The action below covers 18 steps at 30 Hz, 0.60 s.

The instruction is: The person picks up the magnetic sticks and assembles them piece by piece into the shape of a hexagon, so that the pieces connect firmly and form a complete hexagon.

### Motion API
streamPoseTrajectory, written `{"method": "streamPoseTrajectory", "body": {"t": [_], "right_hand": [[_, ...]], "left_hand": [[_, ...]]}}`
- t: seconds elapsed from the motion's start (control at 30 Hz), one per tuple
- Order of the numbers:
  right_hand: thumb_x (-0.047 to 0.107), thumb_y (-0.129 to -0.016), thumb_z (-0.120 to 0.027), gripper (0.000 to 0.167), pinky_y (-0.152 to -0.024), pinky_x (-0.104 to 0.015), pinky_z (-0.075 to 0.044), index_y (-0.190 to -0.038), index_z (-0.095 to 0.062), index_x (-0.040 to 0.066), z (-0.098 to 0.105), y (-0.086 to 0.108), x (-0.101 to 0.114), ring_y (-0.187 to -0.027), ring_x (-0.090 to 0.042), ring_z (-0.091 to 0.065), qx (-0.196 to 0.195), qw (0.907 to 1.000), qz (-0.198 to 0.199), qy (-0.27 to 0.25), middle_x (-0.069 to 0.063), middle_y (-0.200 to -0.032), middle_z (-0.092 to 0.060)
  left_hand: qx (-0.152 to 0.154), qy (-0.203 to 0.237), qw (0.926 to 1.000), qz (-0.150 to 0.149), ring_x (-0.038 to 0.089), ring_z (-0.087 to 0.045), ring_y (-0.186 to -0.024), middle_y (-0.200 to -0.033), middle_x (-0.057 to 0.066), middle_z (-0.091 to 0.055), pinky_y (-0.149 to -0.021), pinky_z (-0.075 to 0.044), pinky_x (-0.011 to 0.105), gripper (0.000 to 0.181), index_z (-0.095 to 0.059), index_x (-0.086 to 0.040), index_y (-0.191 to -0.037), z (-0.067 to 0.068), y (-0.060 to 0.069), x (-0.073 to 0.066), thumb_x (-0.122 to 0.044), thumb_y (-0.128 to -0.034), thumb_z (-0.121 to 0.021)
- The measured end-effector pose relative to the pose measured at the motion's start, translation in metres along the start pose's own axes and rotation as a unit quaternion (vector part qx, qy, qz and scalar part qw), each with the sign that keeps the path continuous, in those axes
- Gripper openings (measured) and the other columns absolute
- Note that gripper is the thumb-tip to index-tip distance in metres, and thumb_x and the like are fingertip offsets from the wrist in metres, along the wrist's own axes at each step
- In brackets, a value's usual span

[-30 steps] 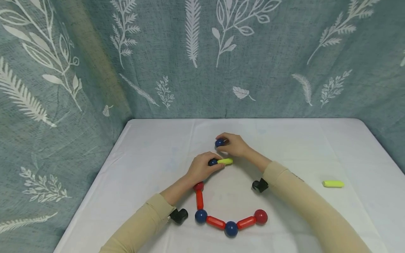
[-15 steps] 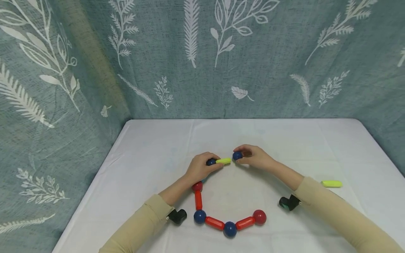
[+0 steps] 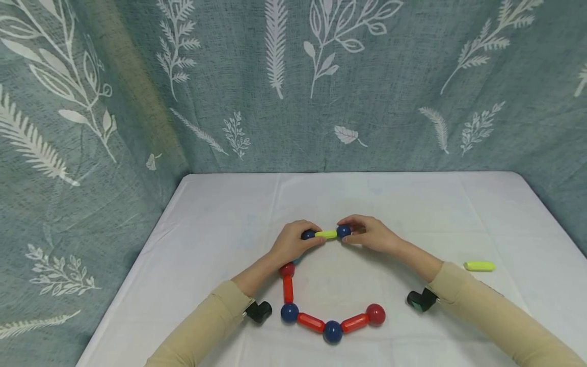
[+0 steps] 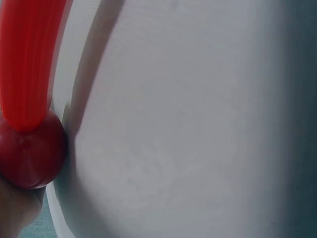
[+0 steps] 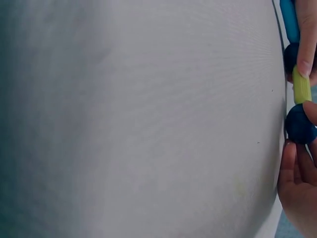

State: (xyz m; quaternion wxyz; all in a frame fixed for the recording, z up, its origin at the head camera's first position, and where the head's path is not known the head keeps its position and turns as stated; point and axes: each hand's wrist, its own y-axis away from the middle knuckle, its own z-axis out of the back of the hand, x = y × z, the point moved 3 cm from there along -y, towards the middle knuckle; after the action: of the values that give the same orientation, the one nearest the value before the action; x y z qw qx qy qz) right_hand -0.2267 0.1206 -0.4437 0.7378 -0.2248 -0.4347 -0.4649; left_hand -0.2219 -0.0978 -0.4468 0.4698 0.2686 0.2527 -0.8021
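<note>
In the head view my left hand grips a yellow-green rod near the dark blue ball on its left end. My right hand pinches another dark blue ball, which touches the rod's right end. The right wrist view shows this ball against the rod. A light blue rod joins the far ball, mostly hidden under my left hand in the head view. Below that hand, a red ball continues the chain; the left wrist view shows a red rod meeting it.
The chain curves on through a red rod, blue ball, red rod, blue ball and red rod to a red ball. A loose yellow-green rod lies right on the white-covered table.
My right hand has brought its blue ball rightward and nearer, then up against the yellow-green rod's right end. My left hand has stayed nearly still.
</note>
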Motion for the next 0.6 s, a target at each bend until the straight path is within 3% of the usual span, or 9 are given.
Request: {"method": "streamPoseTrajectory", "body": {"t": [0.37, 0.6], "right_hand": [[0.014, -0.09, -0.07, 0.043, -0.086, -0.038, -0.049, -0.13, -0.059, 0.002, 0.001, 0.003, 0.0, -0.101, -0.025, -0.061, -0.006, 0.9999, -0.009, -0.006, -0.014, -0.115, -0.064], [0.015, -0.089, -0.071, 0.045, -0.087, -0.039, -0.05, -0.13, -0.058, 0.002, 0.0, 0.002, -0.001, -0.106, -0.026, -0.06, -0.005, 0.9999, -0.012, -0.007, -0.014, -0.116, -0.063]], "left_hand": [[0.035, -0.042, 0.998, -0.03, 0.018, -0.061, -0.095, -0.104, 0.004, -0.069, -0.085, -0.049, 0.033, 0.026, -0.071, -0.008, -0.11, 0.001, -0.009, -0.01, -0.026, -0.0906, -0.071], [0.1, -0.081, 0.991, -0.036, 0.017, -0.061, -0.097, -0.105, 0.002, -0.066, -0.082, -0.05, 0.032, 0.034, -0.068, -0.012, -0.12, 0.002, -0.025, -0.025, -0.032, -0.0919, -0.069]]}}
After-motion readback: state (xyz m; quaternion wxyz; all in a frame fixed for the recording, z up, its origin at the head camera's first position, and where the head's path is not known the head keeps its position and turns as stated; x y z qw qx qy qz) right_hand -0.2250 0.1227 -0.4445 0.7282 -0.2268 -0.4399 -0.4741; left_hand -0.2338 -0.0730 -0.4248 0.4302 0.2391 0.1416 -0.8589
